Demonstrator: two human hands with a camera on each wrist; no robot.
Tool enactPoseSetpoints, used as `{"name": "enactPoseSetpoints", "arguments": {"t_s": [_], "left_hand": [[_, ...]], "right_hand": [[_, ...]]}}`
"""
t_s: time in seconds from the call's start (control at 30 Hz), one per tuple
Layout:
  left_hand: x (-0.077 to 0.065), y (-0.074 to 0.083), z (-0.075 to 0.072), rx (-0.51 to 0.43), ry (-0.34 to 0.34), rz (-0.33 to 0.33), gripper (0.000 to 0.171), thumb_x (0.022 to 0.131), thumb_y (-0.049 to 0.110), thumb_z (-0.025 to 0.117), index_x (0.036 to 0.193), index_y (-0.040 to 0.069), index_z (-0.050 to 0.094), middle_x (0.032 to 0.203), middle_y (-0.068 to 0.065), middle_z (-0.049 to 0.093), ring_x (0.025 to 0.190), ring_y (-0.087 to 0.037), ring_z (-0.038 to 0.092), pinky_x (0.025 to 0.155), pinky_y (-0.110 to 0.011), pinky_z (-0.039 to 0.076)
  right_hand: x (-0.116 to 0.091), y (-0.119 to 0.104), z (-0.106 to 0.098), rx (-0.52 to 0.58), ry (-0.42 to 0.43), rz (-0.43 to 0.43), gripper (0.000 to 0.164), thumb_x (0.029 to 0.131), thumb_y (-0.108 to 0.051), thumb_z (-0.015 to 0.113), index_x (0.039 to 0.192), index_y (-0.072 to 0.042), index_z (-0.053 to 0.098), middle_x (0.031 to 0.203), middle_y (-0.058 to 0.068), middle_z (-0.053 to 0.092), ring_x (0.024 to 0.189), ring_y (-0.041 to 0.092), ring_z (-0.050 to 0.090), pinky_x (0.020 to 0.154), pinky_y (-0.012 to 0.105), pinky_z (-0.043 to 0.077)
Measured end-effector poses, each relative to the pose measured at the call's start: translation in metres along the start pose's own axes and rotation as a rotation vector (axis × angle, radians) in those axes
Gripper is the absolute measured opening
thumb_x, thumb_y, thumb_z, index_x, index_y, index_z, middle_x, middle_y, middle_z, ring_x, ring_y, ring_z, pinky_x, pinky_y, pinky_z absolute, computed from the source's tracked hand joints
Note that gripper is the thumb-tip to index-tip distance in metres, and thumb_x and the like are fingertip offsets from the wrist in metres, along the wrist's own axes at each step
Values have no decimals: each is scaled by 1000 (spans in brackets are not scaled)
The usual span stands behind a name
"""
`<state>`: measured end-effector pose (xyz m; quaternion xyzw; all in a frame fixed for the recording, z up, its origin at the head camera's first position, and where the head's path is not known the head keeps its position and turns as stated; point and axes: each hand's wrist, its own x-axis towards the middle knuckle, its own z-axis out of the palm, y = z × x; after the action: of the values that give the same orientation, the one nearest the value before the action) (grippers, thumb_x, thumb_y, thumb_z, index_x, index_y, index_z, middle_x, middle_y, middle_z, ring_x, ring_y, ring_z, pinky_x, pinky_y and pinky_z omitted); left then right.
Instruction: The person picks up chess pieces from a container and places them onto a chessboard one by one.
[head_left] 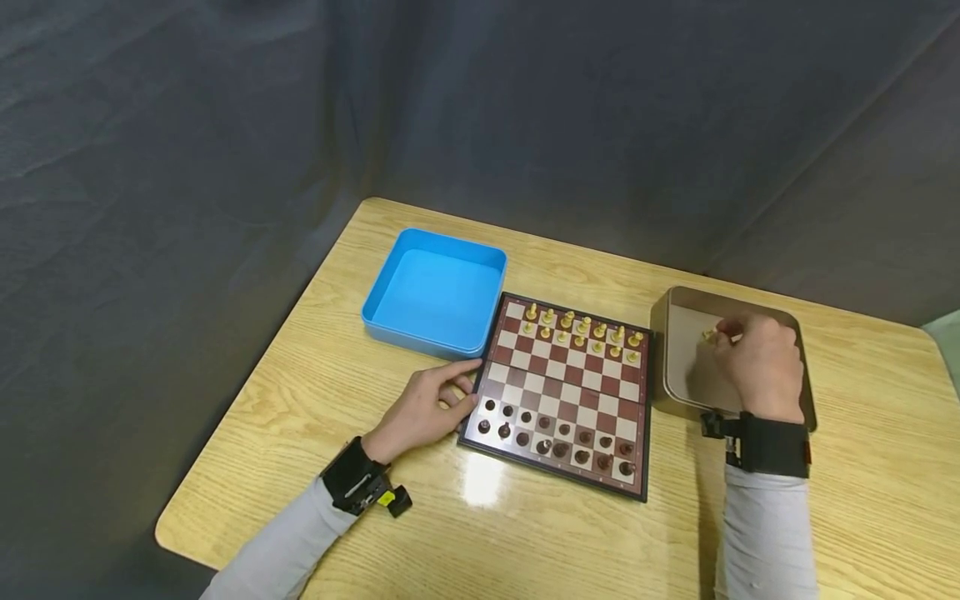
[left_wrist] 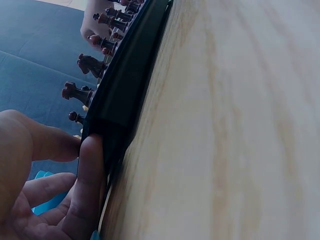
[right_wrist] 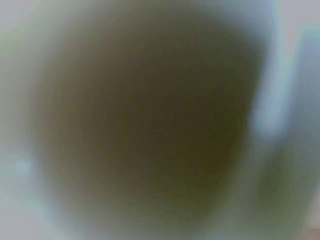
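Observation:
A folding chessboard (head_left: 558, 375) lies on the table, with gold chess pieces (head_left: 567, 320) in two rows on the far side and dark chess pieces (head_left: 560, 450) in two rows on the near side. My left hand (head_left: 423, 408) touches the board's left edge; in the left wrist view a fingertip (left_wrist: 91, 150) rests against the black rim by the corner. Over the rectangular tin (head_left: 678, 400), right of the board, my right hand (head_left: 761, 362) pinches a small gold chess piece (head_left: 708, 335), whose kind is unclear. Only a dark blur shows in the right wrist view.
A blue open box (head_left: 435, 292) stands against the board's far left side. Wooden table surface (head_left: 585, 542) stretches in front of the board, and dark cloth (head_left: 525, 125) hangs behind the table.

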<state>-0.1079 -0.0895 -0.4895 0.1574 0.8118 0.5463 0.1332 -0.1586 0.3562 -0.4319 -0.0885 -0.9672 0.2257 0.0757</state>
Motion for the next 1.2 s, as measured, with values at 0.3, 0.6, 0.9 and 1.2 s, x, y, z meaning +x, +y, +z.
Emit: {"name": "enactPoseSetpoints", "arguments": {"t_s": [0.3, 0.6, 0.9, 1.2], "left_hand": [[-1, 1, -1, 4, 3, 3, 57, 99, 4, 72, 154, 2, 55, 108, -14, 74, 70, -12, 71, 58, -29, 65], [0, 0, -1, 14, 0, -27, 59, 99, 6, 72, 155, 5, 54, 107, -8, 74, 69, -11, 71, 58, -31, 65], [2, 0, -1, 31, 2, 6, 56, 100, 6, 71, 154, 3, 56, 105, -10, 74, 74, -9, 71, 60, -26, 62], [3, -1, -1, 60, 6, 9, 55, 100, 7, 71, 153, 4, 57, 105, -8, 74, 74, -7, 70, 61, -23, 60]], "right_hand": [[-1, -17, -6, 21, 166, -148, 17, 92, 1, 64, 99, 9, 77, 90, 31, 74, 63, 31, 67, 48, 25, 41], [-7, -45, -9, 66, 259, -208, 15, 94, 0, 67, 99, 7, 79, 87, 28, 76, 71, 41, 69, 46, 9, 29], [-6, -63, -7, 99, 250, -223, 14, 98, 0, 68, 100, 10, 77, 91, 29, 72, 76, 38, 63, 51, 11, 27], [0, -87, -2, 109, 250, -360, 10, 99, 1, 69, 97, 9, 76, 93, 28, 70, 78, 38, 62, 61, 17, 30]]}}
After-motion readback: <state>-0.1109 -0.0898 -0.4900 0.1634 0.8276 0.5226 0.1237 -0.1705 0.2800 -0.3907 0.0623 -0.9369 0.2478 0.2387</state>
